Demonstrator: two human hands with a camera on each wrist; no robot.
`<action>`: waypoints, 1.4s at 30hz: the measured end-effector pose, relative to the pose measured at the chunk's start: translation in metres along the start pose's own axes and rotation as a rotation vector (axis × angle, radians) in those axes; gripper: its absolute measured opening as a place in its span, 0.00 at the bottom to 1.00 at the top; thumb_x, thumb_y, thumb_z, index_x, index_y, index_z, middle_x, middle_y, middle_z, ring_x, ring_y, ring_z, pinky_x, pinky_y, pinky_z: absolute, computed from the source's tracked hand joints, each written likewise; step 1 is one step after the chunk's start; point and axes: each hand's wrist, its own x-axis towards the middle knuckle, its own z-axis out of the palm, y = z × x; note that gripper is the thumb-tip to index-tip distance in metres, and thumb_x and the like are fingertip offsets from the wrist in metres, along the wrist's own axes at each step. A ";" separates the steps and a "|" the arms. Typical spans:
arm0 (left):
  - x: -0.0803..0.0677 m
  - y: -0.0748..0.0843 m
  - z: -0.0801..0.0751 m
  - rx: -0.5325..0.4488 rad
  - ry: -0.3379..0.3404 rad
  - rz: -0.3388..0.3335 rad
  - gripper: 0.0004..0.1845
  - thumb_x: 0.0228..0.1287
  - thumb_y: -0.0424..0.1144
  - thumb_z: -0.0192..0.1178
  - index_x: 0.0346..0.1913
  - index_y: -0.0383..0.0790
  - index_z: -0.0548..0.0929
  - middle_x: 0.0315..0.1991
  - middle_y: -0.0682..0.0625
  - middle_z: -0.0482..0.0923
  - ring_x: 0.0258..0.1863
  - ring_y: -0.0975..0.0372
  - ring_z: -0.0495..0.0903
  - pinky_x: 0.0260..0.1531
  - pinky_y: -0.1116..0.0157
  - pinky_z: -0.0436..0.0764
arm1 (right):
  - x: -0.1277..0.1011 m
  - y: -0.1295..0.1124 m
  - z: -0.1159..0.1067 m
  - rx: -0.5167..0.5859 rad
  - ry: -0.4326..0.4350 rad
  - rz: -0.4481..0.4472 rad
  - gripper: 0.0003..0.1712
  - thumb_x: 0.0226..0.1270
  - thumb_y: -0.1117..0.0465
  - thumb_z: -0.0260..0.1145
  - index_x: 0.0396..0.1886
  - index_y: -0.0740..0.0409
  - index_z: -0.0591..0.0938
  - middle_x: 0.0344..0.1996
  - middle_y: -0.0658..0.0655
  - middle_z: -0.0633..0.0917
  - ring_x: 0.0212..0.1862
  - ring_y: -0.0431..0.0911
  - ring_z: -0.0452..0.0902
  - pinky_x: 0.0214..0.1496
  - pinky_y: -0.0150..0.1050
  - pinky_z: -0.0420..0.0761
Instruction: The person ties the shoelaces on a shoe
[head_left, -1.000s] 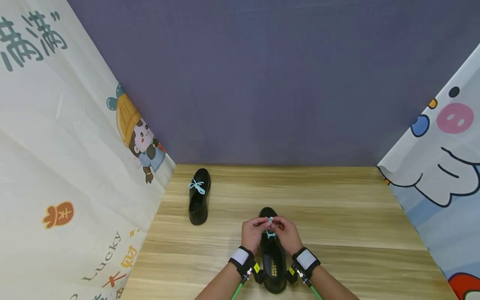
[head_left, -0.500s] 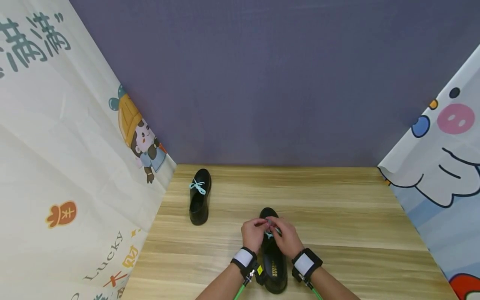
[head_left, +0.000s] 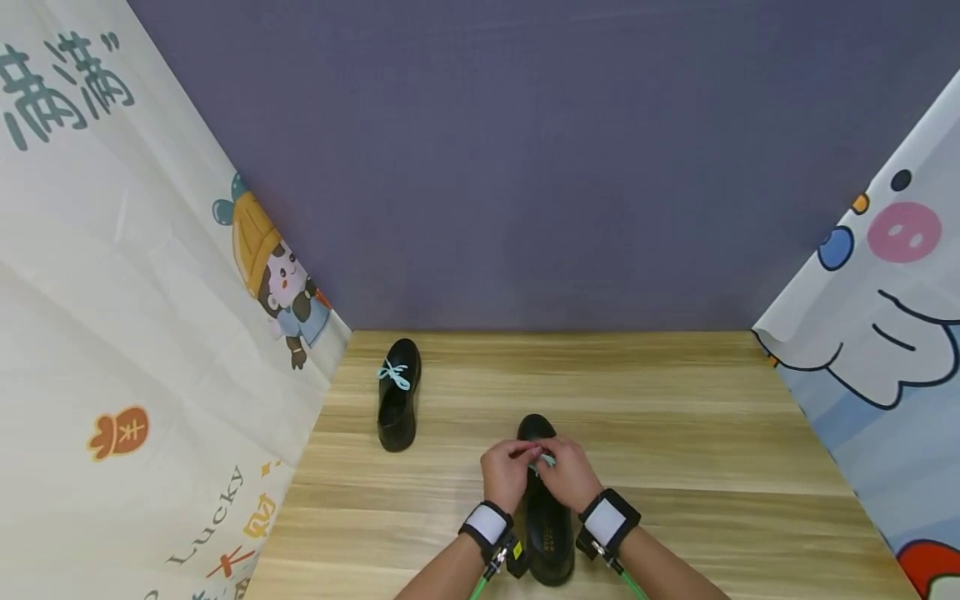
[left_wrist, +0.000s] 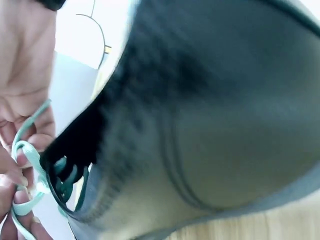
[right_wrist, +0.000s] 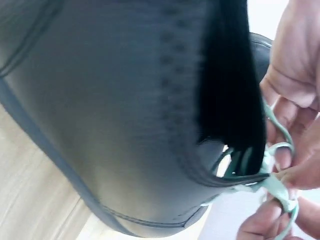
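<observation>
The shoe (head_left: 546,533) under my hands is glossy black with a mint-green lace (head_left: 546,457); the second shoe (head_left: 397,404) matches. My desk (head_left: 675,433) is pale wood grain, my wristbands (head_left: 603,521) black and white.

Glossy black shoe (head_left: 546,533), flat woven lace (right_wrist: 272,185), matt wood-grain table (head_left: 712,433).

Near shoe (head_left: 546,517): laced front hidden under both hands in the head view; blurred and edge-cropped in both wrist views. Its teal lace (left_wrist: 27,165): knot form indistinct, ends running among fingers (right_wrist: 282,152).
</observation>
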 end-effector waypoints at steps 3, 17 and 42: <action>-0.001 -0.004 0.000 0.053 0.004 0.065 0.02 0.54 0.33 0.75 0.28 0.39 0.91 0.27 0.54 0.87 0.29 0.65 0.84 0.30 0.70 0.80 | 0.002 -0.001 -0.002 0.007 -0.040 0.035 0.10 0.52 0.74 0.72 0.36 0.65 0.88 0.29 0.54 0.84 0.32 0.46 0.77 0.35 0.40 0.77; 0.004 -0.007 -0.006 0.121 -0.058 0.178 0.02 0.54 0.31 0.75 0.28 0.37 0.91 0.26 0.52 0.86 0.27 0.67 0.82 0.28 0.72 0.79 | 0.003 0.007 -0.001 0.078 -0.080 0.089 0.10 0.55 0.74 0.71 0.38 0.63 0.85 0.28 0.52 0.83 0.30 0.43 0.76 0.32 0.36 0.76; 0.021 -0.005 -0.017 0.091 -0.358 -0.045 0.05 0.64 0.32 0.68 0.31 0.34 0.90 0.28 0.51 0.86 0.27 0.70 0.77 0.28 0.71 0.78 | -0.004 0.031 0.005 0.148 0.083 -0.254 0.21 0.48 0.76 0.78 0.41 0.57 0.82 0.33 0.48 0.80 0.37 0.41 0.76 0.37 0.39 0.78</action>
